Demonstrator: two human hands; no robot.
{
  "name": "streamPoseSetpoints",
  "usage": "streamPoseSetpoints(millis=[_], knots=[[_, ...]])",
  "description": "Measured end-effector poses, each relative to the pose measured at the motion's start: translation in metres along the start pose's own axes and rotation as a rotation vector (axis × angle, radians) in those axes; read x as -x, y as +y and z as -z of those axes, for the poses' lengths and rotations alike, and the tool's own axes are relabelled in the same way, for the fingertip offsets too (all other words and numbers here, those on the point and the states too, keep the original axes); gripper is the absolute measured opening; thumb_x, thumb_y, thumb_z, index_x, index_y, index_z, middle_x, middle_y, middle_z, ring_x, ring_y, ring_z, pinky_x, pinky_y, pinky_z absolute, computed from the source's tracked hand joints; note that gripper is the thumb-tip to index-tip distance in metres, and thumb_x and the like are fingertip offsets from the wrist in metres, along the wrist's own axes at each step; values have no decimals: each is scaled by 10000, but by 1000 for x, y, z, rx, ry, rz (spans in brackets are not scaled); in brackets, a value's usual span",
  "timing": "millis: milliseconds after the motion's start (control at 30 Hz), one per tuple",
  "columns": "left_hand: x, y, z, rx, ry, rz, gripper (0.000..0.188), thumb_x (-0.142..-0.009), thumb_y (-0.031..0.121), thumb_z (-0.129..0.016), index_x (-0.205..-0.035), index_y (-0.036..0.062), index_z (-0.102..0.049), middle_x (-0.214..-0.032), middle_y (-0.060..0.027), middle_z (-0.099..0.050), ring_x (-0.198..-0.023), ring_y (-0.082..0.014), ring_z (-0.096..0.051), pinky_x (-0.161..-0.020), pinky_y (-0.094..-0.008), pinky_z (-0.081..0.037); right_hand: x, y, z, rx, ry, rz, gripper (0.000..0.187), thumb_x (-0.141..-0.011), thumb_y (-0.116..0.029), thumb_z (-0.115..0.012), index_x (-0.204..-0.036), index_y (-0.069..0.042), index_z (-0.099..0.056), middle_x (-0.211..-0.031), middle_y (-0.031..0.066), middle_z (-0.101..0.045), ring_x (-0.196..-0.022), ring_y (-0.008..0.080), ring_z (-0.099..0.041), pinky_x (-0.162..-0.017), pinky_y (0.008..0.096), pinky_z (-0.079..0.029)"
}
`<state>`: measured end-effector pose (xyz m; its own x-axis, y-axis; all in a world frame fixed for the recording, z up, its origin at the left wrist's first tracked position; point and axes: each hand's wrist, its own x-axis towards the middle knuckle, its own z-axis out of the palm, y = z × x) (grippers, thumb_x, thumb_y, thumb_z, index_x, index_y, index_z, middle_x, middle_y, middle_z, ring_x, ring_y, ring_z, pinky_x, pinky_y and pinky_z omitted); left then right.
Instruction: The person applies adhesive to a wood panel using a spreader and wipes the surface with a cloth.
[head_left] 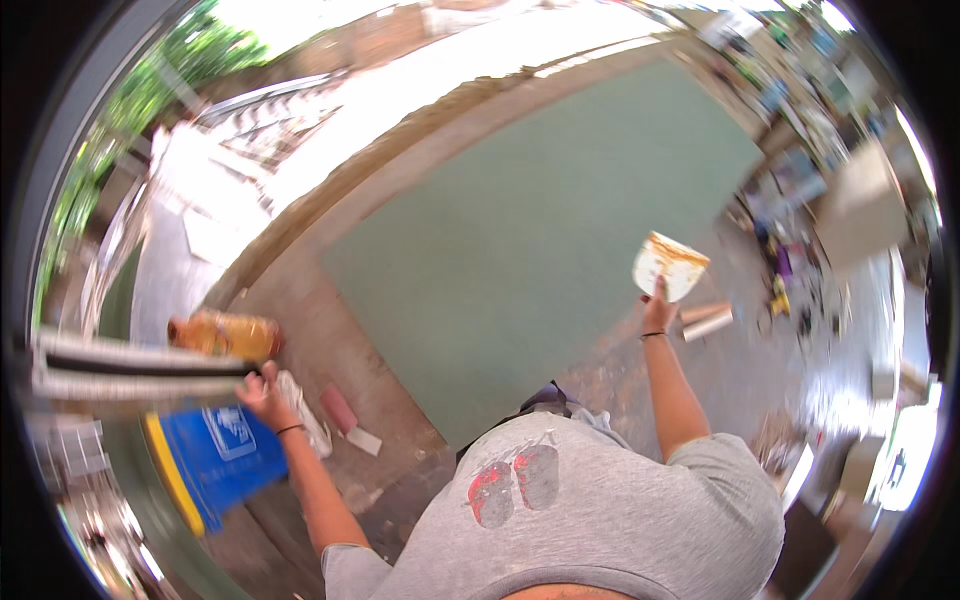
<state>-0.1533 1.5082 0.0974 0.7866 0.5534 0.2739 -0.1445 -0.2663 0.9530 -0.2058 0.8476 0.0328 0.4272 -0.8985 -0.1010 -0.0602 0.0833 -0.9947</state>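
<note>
My right hand (657,308) grips a whitish, flat scraper (672,262) smeared with orange-brown, its broad end pointing away from me. It hovers over the near right edge of a large grey-green sheet (520,230). My left hand (265,396) is off to the left, beside the end of a long white and black bar (150,366). Its fingers look bent but are blurred, so whether they hold anything is unclear. Close to that hand are a bottle with amber contents (228,335), a crumpled white cloth (305,412) and a blue container with a yellow edge (225,455).
A reddish block (338,408) and a small white piece (363,440) lie near the sheet's left corner. Wooden strips (706,320) lie right of my right hand. Cluttered tools and a brown board (862,205) stand farther right. A low ledge (400,135) runs behind the sheet.
</note>
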Motion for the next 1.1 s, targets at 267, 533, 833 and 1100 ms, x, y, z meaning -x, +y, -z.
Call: streamPoseSetpoints(millis=[267,533,833,1100], knots=[[-92,-33,-25,-468,266,-177,1062,-528,499,-812,-1243,-109,-316,-1211,-230,-475,-1073,-329,-508,-932,-396,-406,164,90,355,859,772,-400,546,-812,-435,-498,-1076,36,-579,-1052,210,-601,-996,345,-565,-840,404,-430],[-133,-39,-32,-716,267,-155,813,-615,507,-748,-1156,-43,-489,-1127,-205,-555,-967,-333,-578,-835,-388,-470,283,121,392,814,970,-697,519,-815,-410,-493,-1036,49,-594,-1025,223,-605,-994,357,-561,-842,407,-431],[-109,140,-111,-404,-1001,109,511,-747,333,-688,-1093,-10,-535,-973,-56,-589,-873,-135,-552,-779,-287,-453,114,101,331,779,653,-362,467,-830,-342,-533,-1015,83,-585,-987,232,-614,-929,334,-596,-787,401,-451],[-6,268,-239,-1849,-1246,-23,631,-507,500,-759,-951,63,-661,-914,-152,-653,-805,-262,-632,-743,-357,-497,18,201,398,515,490,-209,429,-834,-320,-573,-980,83,-601,-952,191,-639,-815,277,-613,-715,342,-470]])
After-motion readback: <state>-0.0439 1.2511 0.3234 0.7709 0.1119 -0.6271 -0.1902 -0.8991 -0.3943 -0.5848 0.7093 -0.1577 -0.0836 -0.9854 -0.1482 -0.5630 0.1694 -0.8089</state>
